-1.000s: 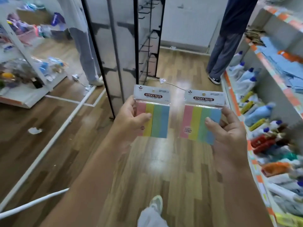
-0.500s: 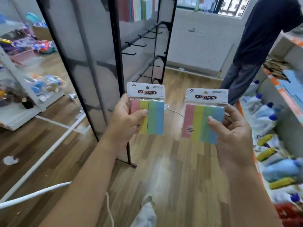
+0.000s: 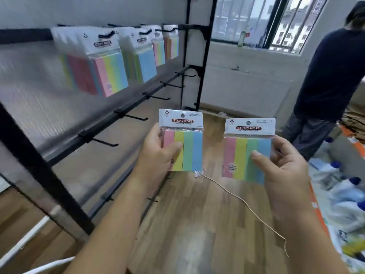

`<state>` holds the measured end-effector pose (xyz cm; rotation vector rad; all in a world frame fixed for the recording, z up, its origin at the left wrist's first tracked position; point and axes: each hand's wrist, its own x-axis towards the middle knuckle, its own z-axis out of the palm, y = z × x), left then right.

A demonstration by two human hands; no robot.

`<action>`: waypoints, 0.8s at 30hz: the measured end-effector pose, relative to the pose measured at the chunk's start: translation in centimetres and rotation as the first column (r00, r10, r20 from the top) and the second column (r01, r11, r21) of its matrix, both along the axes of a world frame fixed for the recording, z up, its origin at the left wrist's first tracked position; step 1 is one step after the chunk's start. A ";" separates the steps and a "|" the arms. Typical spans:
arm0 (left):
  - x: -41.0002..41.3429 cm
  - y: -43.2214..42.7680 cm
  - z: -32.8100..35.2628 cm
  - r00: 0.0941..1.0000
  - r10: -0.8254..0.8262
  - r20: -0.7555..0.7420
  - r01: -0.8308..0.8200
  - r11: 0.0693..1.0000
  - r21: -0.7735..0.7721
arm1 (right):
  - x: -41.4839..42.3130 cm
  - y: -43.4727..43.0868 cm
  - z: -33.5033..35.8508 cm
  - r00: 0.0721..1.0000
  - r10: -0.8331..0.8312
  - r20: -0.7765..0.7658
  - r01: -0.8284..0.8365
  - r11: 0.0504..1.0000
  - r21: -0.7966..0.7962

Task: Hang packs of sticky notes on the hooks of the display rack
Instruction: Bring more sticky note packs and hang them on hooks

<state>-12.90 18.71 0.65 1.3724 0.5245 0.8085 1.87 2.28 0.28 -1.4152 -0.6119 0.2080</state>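
My left hand (image 3: 158,155) grips one pack of sticky notes (image 3: 186,147), thumb across its pink and yellow strips. My right hand (image 3: 284,165) holds a second pack (image 3: 244,155) the same way, thumb on its green strip. Both packs are upright, with white "STICKY NOTE" headers and pink, yellow, green and blue strips. The black display rack (image 3: 35,155) stands to my left. Its top bar carries several hanging packs (image 3: 110,70). The bar below has a row of bare black hooks (image 3: 136,117), just left of the pack in my left hand.
A person in a dark top (image 3: 331,76) stands at the right by a window (image 3: 256,20). Bottles and goods (image 3: 345,194) lie on a low shelf at the right. A thin cord (image 3: 243,202) trails over the wooden floor.
The view has lifted and swung left, bringing the rack's filled top row and bare hooks close. Both hands still hold their packs, raised nearer the hooks.
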 end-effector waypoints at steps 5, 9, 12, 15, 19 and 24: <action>10.3 5.8 0.1 0.991 0.131 0.000 -0.130 0.987 0.098 | 11.5 7.3 1.2 0.991 0.132 0.032 -0.134 0.989 0.059; 17.0 11.3 1.6 0.959 0.285 0.013 -0.283 0.947 0.154 | 20.1 13.2 2.5 0.965 0.258 0.051 -0.261 0.964 0.057; 20.1 15.0 3.9 0.890 0.454 0.046 -0.450 0.857 0.253 | 25.3 19.2 3.9 0.930 0.352 0.101 -0.360 0.931 0.068; 22.5 17.5 5.5 0.828 0.557 0.065 -0.543 0.768 0.339 | 28.5 25.4 5.6 0.883 0.438 0.169 -0.454 0.888 0.071; 24.5 19.9 6.5 0.759 0.641 0.112 -0.604 0.630 0.488 | 30.8 32.6 7.0 0.763 0.511 0.396 -0.557 0.831 0.001; 26.2 23.4 7.0 0.642 0.756 0.131 -0.643 0.437 0.629 | 31.9 40.4 7.7 0.655 0.518 0.551 -0.625 0.781 0.009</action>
